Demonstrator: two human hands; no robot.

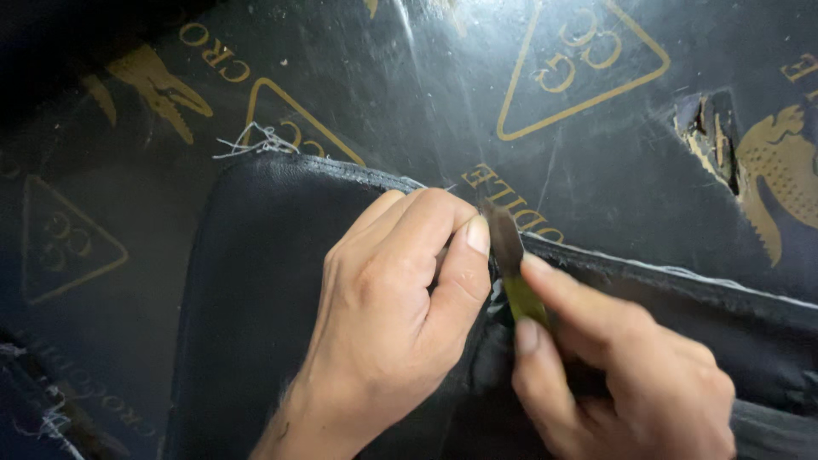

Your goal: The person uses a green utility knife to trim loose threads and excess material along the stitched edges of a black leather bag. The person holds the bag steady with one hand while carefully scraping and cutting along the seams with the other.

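A dark navy leather piece (256, 281) with a stitched edge lies on a black printed sheet (426, 94). My left hand (392, 307) pinches the leather's seam near its upper edge, thumb and fingers closed on the material. My right hand (622, 366) grips a small blade tool (511, 264) with a yellow-green handle, its dark tip set against the seam right beside my left thumb. Loose white threads (256, 140) stick out at the leather's upper left corner.
The black sheet carries gold triangles and animal figures. It has a torn hole (711, 140) at the upper right. Frayed fabric (38, 417) shows at the lower left corner.
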